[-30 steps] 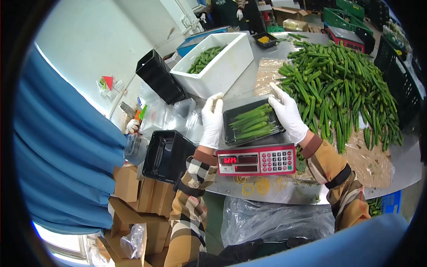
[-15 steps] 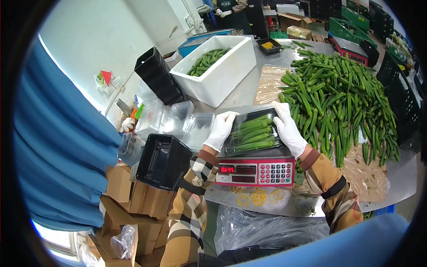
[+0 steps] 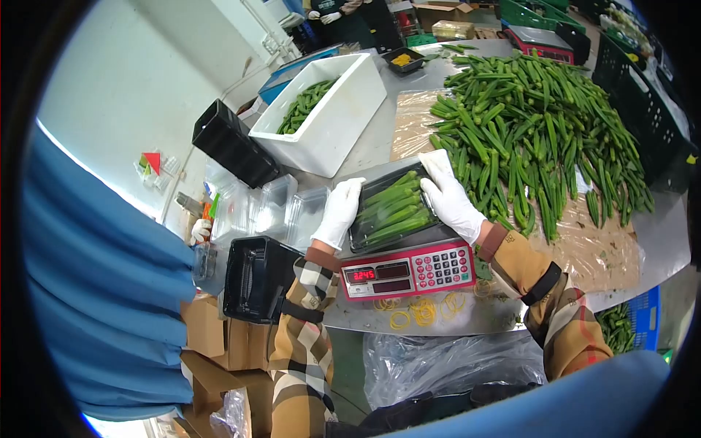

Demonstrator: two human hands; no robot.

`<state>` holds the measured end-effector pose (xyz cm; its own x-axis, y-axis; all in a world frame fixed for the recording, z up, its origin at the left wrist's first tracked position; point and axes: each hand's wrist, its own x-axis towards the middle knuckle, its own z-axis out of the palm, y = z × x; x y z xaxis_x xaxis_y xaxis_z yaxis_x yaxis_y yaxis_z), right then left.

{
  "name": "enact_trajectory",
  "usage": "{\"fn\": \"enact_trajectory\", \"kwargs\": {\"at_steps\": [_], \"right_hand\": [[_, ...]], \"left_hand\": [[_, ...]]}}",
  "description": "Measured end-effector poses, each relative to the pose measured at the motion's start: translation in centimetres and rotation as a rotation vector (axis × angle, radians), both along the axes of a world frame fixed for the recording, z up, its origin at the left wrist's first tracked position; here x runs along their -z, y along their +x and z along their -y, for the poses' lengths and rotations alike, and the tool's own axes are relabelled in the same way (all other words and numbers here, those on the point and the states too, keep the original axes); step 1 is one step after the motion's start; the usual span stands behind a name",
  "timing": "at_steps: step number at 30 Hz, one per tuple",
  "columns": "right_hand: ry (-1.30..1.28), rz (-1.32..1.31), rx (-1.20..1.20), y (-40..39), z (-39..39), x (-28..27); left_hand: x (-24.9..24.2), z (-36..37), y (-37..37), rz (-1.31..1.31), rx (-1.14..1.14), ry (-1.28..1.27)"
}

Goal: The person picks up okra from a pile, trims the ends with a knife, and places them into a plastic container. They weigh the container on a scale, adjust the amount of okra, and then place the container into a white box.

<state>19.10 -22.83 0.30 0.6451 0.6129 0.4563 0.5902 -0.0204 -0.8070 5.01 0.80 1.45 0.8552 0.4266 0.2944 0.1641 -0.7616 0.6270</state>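
A black tray with a clear lid, packed with a row of green okra (image 3: pixel 396 208), rests on the red-framed digital scale (image 3: pixel 404 269), whose red digits are lit. My left hand (image 3: pixel 339 214), in a white glove, grips the tray's left edge. Across from it, my right hand (image 3: pixel 451 201), gloved too, has its fingers closed on the right edge of the tray and lid. Both thumbs lie along the rim. The fingertips under the tray are hidden.
A big okra heap (image 3: pixel 540 131) covers brown wrapped cardboard on the right. Behind stands a white foam box (image 3: pixel 336 131) holding okra. Clear lids (image 3: pixel 274 204) and black trays (image 3: pixel 252 270) are on the left. Yellow rubber bands (image 3: pixel 422 310) lie by the front edge.
The view has shifted, so the table appears lower left and tilted. Both hands still hold the tray at its sides. The digits on the scale have changed.
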Motion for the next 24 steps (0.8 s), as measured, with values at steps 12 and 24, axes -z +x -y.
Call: {"fn": "enact_trajectory", "kwargs": {"at_steps": [12,24], "right_hand": [[-0.151,0.139,-0.018,1.0,-0.2,-4.5],[-0.326,0.285,-0.090,0.7,-0.6,-3.3]], "left_hand": [[-2.4,8.3,-5.8,-0.148,-0.034,0.396],[-3.0,9.8,-5.7,-0.104,-0.008,0.359]]}}
